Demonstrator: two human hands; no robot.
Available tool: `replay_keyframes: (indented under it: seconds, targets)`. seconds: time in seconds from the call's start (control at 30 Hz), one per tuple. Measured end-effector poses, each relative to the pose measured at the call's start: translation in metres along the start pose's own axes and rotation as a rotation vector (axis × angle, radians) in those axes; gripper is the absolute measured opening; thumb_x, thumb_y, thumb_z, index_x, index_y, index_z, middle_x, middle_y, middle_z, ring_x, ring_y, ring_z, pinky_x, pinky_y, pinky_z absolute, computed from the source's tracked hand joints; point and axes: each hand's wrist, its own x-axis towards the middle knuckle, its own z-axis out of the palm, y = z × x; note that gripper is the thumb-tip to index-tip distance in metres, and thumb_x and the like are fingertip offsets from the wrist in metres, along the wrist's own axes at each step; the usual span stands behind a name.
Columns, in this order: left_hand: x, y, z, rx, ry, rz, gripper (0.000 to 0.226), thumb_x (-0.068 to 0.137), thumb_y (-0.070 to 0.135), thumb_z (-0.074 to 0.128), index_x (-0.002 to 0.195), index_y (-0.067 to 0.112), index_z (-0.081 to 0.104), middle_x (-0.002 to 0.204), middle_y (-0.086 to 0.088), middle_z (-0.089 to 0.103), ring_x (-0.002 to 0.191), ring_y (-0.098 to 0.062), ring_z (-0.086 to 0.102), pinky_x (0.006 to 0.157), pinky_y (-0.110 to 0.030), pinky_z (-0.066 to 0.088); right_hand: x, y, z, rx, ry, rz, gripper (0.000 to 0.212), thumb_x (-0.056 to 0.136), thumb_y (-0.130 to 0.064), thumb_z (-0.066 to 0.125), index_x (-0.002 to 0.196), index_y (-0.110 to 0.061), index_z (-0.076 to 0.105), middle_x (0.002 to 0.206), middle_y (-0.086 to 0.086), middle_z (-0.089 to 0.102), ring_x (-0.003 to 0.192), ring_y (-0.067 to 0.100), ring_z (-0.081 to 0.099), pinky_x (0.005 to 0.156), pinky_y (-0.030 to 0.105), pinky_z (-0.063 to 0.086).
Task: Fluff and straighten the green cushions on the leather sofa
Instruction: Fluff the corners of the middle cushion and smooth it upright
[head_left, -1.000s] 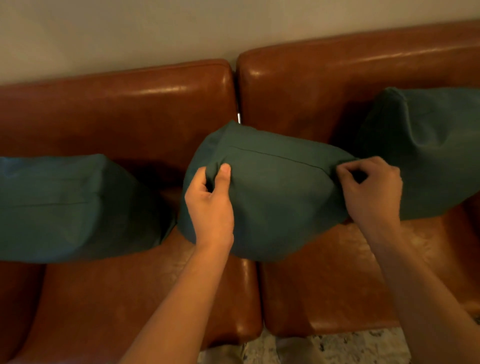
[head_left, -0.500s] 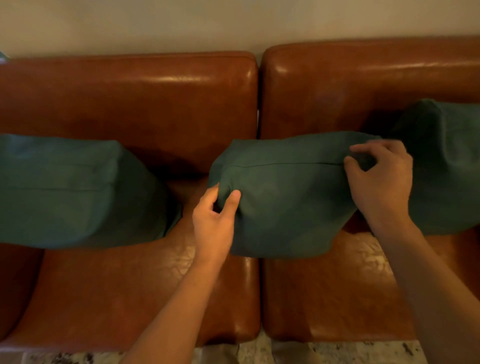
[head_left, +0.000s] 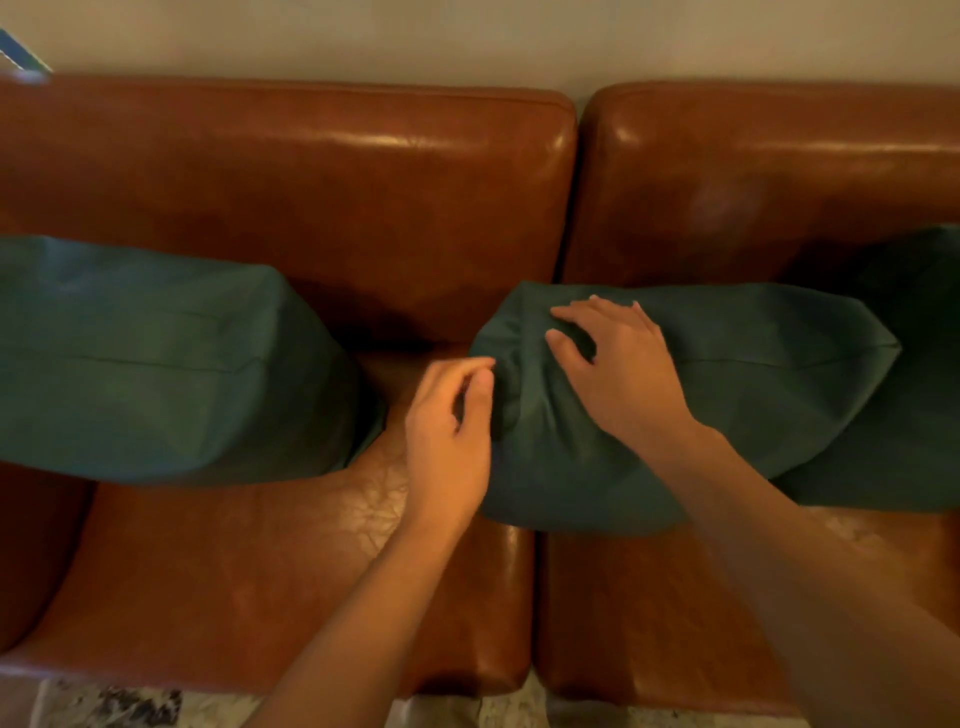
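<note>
Three green cushions lean on the brown leather sofa. The middle cushion lies across the gap between the two seat pads. My left hand pinches its left edge with thumb and curled fingers. My right hand sits arched on the cushion's upper left part, bunching a fold of fabric between thumb and fingers. Creases run down from that fold. The left cushion stands apart to the left. The right cushion is partly behind the middle one and cut off by the frame.
A pale wall runs behind the sofa back. Bare seat leather shows between the left and middle cushions. A strip of speckled floor lies along the sofa's front edge.
My right hand let go of the middle cushion's right corner and moved to its upper left. The cushion now lies lower and flatter. My left hand stays at the left edge.
</note>
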Motion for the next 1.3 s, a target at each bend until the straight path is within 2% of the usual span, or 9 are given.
replay_keyframes:
  seconds: [0.1,0.2,0.3,0.4,0.57,0.93,1.0,1.13,1.3]
  targets:
    - [0.037,-0.01,0.001,0.09,-0.034,-0.019,0.017,0.092,0.014,0.062,0.107,0.015,0.07,0.102,0.003,0.058,0.097,-0.006,0.059,0.089,-0.024,0.048,-0.012,0.001,0.003,0.015,0.009,-0.009,0.036,0.096,-0.036,0.052,0.127,-0.02,0.062,0.132,-0.001,0.06,0.135,0.017,0.043,0.118,0.039,0.018]
    - [0.071,-0.018,0.015,0.298,-0.268,-0.03,0.029,0.088,0.018,0.067,0.116,0.017,0.068,0.112,-0.004,0.056,0.111,-0.023,0.054,0.101,-0.035,0.042,-0.02,0.001,0.005,0.019,0.02,-0.013,0.036,0.096,-0.035,0.053,0.128,-0.021,0.062,0.135,-0.002,0.058,0.137,0.015,0.041,0.118,0.037,0.016]
    - [0.085,-0.026,0.028,0.449,-0.42,-0.004,0.019,0.087,0.018,0.067,0.106,0.017,0.069,0.11,-0.006,0.058,0.109,-0.027,0.052,0.098,-0.04,0.041,-0.022,0.003,0.007,0.025,0.026,-0.009,0.036,0.095,-0.035,0.054,0.128,-0.022,0.062,0.136,-0.002,0.057,0.138,0.014,0.04,0.118,0.035,0.015]
    - [0.093,-0.036,0.024,0.442,-0.378,0.05,0.006,0.087,0.018,0.067,0.09,0.013,0.069,0.097,-0.006,0.06,0.096,-0.027,0.056,0.089,-0.041,0.044,-0.021,0.007,0.008,0.065,0.037,-0.003,0.034,0.095,-0.033,0.055,0.126,-0.021,0.063,0.134,-0.003,0.059,0.136,0.013,0.041,0.118,0.034,0.016]
    - [0.105,-0.05,0.001,0.221,-0.371,-0.053,0.005,0.088,0.012,0.066,0.087,0.014,0.071,0.093,-0.005,0.065,0.086,-0.012,0.058,0.077,-0.017,0.038,-0.023,0.01,0.011,0.122,0.038,0.013,0.035,0.096,-0.035,0.053,0.126,-0.02,0.063,0.133,-0.004,0.059,0.136,0.011,0.042,0.12,0.038,0.019]
    - [0.102,-0.053,0.002,-0.29,-0.069,-0.413,0.018,0.087,0.002,0.06,0.08,0.015,0.069,0.084,0.003,0.067,0.081,-0.003,0.06,0.079,-0.016,0.046,-0.026,0.011,0.014,0.19,0.049,0.044,0.032,0.097,-0.032,0.052,0.122,-0.019,0.065,0.131,-0.005,0.059,0.133,0.008,0.042,0.12,0.039,0.019]
    - [0.101,-0.046,0.002,-0.211,-0.029,-0.303,0.018,0.083,0.001,0.061,0.085,0.018,0.067,0.092,0.002,0.065,0.087,-0.006,0.059,0.084,-0.021,0.047,-0.027,0.012,0.014,0.188,0.042,0.049,0.033,0.096,-0.033,0.052,0.123,-0.019,0.065,0.132,-0.005,0.059,0.133,0.008,0.042,0.12,0.038,0.019]
    - [0.097,-0.034,0.009,0.204,-0.286,0.11,0.021,0.079,0.006,0.066,0.096,0.018,0.069,0.102,0.001,0.06,0.099,-0.015,0.056,0.092,-0.026,0.042,-0.025,0.013,0.013,0.198,0.045,0.046,0.033,0.096,-0.034,0.052,0.122,-0.019,0.066,0.132,-0.004,0.059,0.133,0.009,0.043,0.12,0.039,0.021]
    - [0.096,-0.038,0.007,0.267,-0.203,0.092,0.003,0.085,0.014,0.067,0.085,0.018,0.068,0.093,0.005,0.065,0.097,-0.02,0.058,0.09,-0.035,0.045,-0.023,0.013,0.012,0.228,0.059,0.041,0.029,0.097,-0.031,0.054,0.12,-0.019,0.067,0.129,-0.003,0.061,0.131,0.009,0.044,0.117,0.042,0.027]
